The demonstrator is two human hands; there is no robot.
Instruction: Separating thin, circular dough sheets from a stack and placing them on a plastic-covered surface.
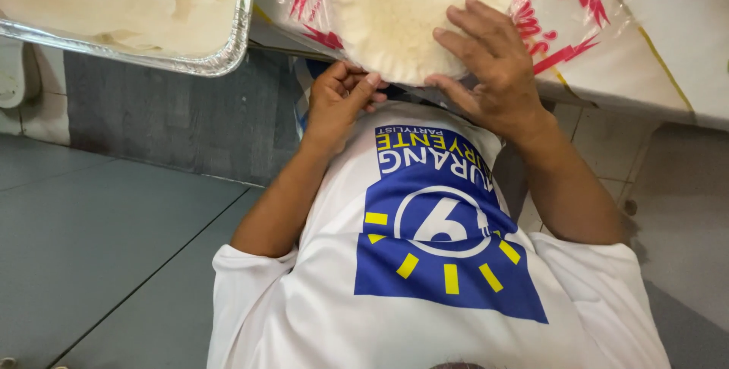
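A clear plastic bag with red print lies on the white table edge and holds a stack of round, pale flatbreads. My right hand rests on top of the stack with its fingers spread and its thumb hooked on the near rim. My left hand is curled just below the stack's near edge, pinching the loose plastic there. Both forearms reach up from my white shirt with a blue and yellow print.
A foil tray with pale flat sheets of dough sits at the upper left, overhanging the counter edge. More clear plastic covers the table at the right. Grey floor tiles lie below at the left.
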